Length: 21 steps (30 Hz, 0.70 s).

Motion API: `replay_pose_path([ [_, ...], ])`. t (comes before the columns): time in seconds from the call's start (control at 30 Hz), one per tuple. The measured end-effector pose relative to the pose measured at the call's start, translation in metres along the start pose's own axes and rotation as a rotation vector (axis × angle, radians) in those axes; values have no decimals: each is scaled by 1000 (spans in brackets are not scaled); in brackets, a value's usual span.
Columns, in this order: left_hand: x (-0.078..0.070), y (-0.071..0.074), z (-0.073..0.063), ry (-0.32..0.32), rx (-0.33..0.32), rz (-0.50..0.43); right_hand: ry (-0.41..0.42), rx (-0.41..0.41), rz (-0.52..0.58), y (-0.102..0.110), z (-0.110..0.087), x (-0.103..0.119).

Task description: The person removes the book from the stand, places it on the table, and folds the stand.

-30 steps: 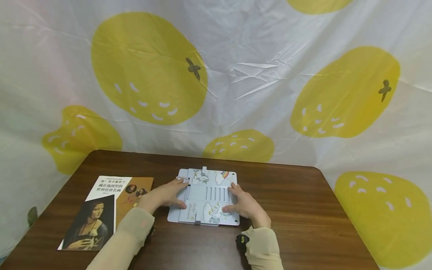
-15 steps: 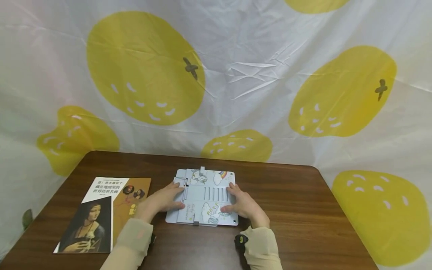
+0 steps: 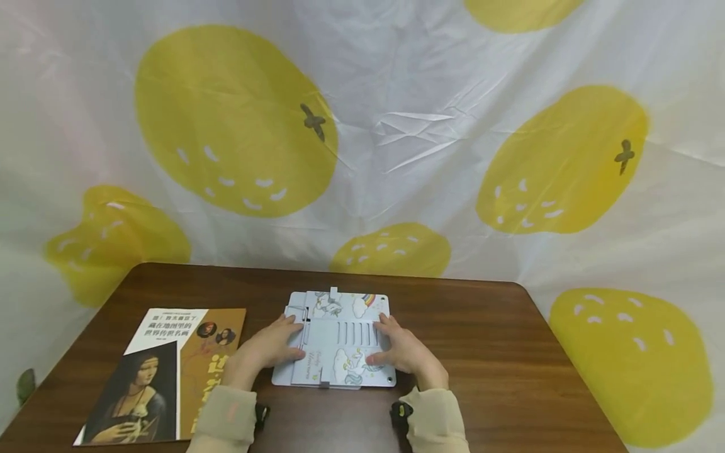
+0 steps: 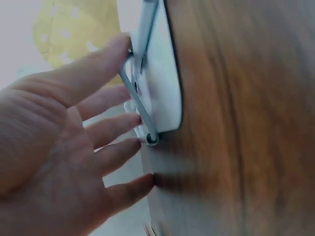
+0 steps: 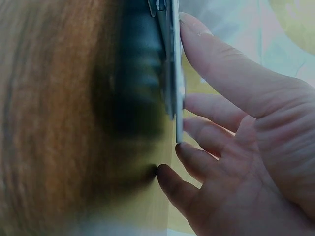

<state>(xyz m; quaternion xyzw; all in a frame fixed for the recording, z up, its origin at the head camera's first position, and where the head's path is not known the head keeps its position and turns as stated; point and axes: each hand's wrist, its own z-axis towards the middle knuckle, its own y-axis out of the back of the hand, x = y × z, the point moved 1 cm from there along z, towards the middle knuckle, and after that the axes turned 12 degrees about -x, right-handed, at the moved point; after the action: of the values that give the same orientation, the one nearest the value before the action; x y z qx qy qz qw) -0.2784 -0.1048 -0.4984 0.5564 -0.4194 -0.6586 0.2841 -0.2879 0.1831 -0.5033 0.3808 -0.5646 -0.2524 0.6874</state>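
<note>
A white folding book stand (image 3: 326,336) printed with unicorns and a rainbow lies folded flat on the table. My left hand (image 3: 266,349) touches its left side with thumb and fingers spread. In the left wrist view, the fingers of my left hand (image 4: 74,128) meet a bent metal wire (image 4: 139,105) at the stand's edge. On the opposite side rests my right hand (image 3: 410,352), its thumb on the printed panel and fingertips near the right edge. The right wrist view shows my right hand (image 5: 236,132) spread beside the panel's thin edge (image 5: 178,73).
A paperback book (image 3: 136,390) with a portrait on its cover lies left of the stand, close to my left forearm. Brown wood-grain table (image 3: 498,365) extends to the right. Behind the table hangs a white curtain (image 3: 391,182) with yellow fruit prints.
The head view has shifted, so everything sits further left and lower. My left hand has slid slightly nearer me along the stand's side. The right hand keeps its place on the stand.
</note>
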Motion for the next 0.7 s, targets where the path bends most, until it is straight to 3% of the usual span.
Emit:
replay_pose_path([
  [0.23,1,-1,-1,3,-11,29,43,-12,-36,-3,0,8],
  [0.43,1,-2,-3,0,-9,24,125,-85,-104,-4,8,26],
  [0.7,2,-5,3,3,-8,28,210,-63,-130,8,41,53],
])
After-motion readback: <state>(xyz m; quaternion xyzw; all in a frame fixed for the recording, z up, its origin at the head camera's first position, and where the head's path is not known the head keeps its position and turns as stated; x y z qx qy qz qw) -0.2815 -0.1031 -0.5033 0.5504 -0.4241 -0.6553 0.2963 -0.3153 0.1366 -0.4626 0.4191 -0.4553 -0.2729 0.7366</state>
